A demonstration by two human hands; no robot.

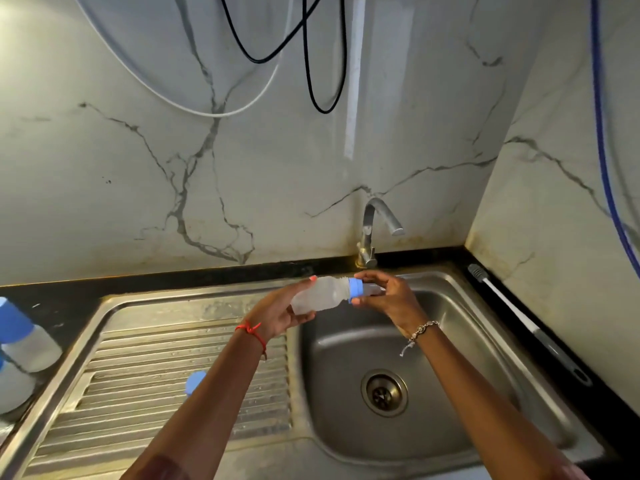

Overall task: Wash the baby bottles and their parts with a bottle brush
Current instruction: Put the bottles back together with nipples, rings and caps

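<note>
Bottle (320,295) lay on its side in the air, just above the back edge of the sink (450,393), with its long axis running left to right. The left hand (277,315) gripped the cloudy body from below, fingers curled around it. The blue ring (355,289) with the teat pointed to the right, and the right hand (388,299) pinched this ring between thumb and fingertips. So the right hand was the nearer one to the screw part. I judged that the next move was to twist the ring off while the left hand stopped the body from turning.

The bottle looked empty, but through the frosted wall I could not tell for sure. No water came from the tap (372,233) behind the sink. The brush (519,317) lay on the dark counter right of the sink, well apart from both hands. Left of the sink a blue cap (195,382) lay on the ribbed drainboard (138,375), and two more bottles (31,337) were further left.
</note>
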